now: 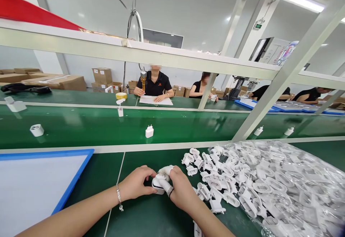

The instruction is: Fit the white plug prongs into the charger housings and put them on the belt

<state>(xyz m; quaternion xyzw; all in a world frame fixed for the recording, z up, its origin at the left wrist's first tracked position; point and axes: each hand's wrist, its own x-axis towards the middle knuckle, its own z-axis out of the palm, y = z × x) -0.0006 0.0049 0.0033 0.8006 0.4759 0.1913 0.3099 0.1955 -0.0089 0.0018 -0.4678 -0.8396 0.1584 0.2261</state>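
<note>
Two bare hands work at the green table [145, 219], with one white charger [158, 186] between them; six white plug pieces [149, 131] sit spaced along the green belt [88, 125] beyond, one blue-edged tray [88, 157] lies at the left, and four other people [159, 82] are across the way. The loose white plastic parts [231, 199] at the right are too many to count. The charger is just above the table, at the fingertips of both hands: the left hand [134, 183] pinches its near side between thumb and forefinger, while the right hand [181, 188], with white covers on some fingers, grips its upper part and hides some of it. The heap of parts begins just beside the right hand and forearm, running rightward under a clear plastic bag [304, 179]. A slanting metal post [269, 100] stands in front of the belt's right end, partly blocking the view there.
</note>
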